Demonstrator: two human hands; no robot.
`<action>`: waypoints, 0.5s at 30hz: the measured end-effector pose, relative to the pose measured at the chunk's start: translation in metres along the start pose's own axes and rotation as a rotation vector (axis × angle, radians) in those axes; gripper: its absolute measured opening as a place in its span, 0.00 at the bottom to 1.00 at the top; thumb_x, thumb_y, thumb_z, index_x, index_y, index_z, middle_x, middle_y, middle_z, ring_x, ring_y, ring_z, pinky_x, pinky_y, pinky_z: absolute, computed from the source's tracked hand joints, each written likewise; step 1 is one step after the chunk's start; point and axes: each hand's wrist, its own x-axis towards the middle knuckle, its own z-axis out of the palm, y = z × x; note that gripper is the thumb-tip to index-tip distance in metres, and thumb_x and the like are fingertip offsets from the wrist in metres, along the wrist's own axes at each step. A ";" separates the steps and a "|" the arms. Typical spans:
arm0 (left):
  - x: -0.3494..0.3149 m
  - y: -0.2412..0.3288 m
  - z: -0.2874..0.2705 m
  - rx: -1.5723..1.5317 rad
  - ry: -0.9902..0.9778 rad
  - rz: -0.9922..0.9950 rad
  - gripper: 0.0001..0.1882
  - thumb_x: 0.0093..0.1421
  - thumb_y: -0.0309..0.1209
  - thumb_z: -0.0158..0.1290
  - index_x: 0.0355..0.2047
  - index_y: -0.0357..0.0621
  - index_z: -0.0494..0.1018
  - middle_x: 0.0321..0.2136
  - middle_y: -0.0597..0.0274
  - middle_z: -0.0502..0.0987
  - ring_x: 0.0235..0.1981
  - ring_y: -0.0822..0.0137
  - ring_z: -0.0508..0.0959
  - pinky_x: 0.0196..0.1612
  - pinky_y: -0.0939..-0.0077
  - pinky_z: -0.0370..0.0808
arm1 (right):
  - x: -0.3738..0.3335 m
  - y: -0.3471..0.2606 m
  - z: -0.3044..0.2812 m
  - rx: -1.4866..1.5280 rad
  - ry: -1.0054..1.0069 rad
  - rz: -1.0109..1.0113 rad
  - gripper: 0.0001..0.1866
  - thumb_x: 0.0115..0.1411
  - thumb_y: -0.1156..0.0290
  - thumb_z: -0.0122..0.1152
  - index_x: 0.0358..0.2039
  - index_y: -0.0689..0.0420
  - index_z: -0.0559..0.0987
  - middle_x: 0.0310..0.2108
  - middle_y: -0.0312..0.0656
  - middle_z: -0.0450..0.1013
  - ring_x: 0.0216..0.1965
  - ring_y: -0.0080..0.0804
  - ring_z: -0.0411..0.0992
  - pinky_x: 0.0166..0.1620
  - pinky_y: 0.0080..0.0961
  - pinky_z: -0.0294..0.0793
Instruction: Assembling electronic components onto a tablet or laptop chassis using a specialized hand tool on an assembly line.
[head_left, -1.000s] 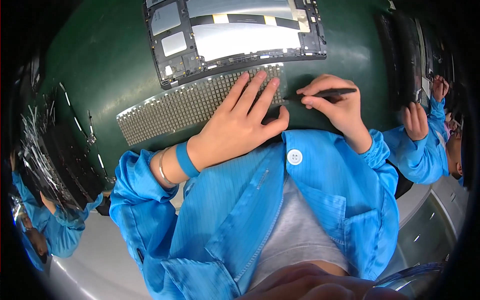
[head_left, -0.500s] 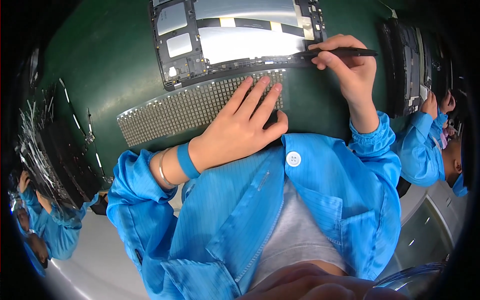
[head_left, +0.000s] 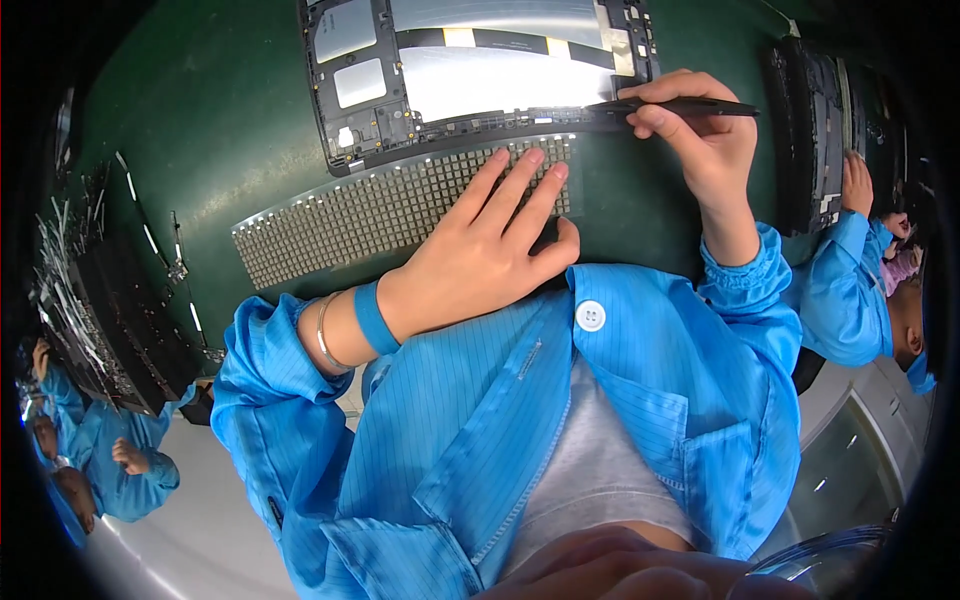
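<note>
My left hand (head_left: pixel 485 235) lies flat with fingers spread on a clear sheet of small grey square pads (head_left: pixel 340 218). It holds nothing. My right hand (head_left: pixel 705 135) pinches a pair of black tweezers (head_left: pixel 715 106), slanting nearly level. Their thin tip points left onto the near edge of a tablet housing (head_left: pixel 500 85), just right of its middle. The housing has a bright silver plate, a black border with small parts, and a dark strip with pale patches across it. Its far end is cut off by the picture's top edge. The pad sheet lies along the housing's near side.
All this lies on a green work mat (head_left: pixel 200 130). Stacked dark housings (head_left: pixel 125 320) with silvery strips stand at left, and more dark housings (head_left: pixel 805 135) at right. Thin loose strips (head_left: pixel 150 235) lie near the left stack. Co-workers in blue sit on both sides.
My hands stay almost still, the tweezers' tip at the same edge. The co-worker at left has drawn a hand back from the stack; the one at right has raised a hand against the housings.
</note>
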 end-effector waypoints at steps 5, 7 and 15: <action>0.001 0.001 0.000 0.001 -0.002 -0.002 0.07 0.54 0.33 0.52 0.35 0.54 0.73 0.55 0.49 0.70 0.57 0.48 0.70 0.61 0.53 0.67 | 0.002 -0.002 -0.002 -0.163 -0.060 -0.193 0.08 0.54 0.83 0.64 0.36 0.66 0.80 0.35 0.47 0.79 0.34 0.32 0.77 0.38 0.23 0.78; 0.000 0.001 0.001 0.006 -0.004 -0.005 0.07 0.54 0.33 0.52 0.35 0.54 0.73 0.55 0.49 0.70 0.57 0.48 0.70 0.61 0.53 0.67 | 0.005 -0.007 -0.001 -0.395 -0.191 -0.479 0.10 0.48 0.85 0.67 0.34 0.67 0.81 0.36 0.50 0.78 0.38 0.39 0.78 0.40 0.28 0.78; 0.001 0.000 -0.001 -0.018 -0.009 -0.017 0.11 0.55 0.34 0.51 0.39 0.56 0.74 0.55 0.50 0.70 0.57 0.49 0.70 0.61 0.53 0.66 | -0.042 -0.010 0.011 0.184 -0.001 0.232 0.09 0.57 0.80 0.63 0.38 0.67 0.76 0.37 0.48 0.78 0.33 0.26 0.77 0.38 0.20 0.78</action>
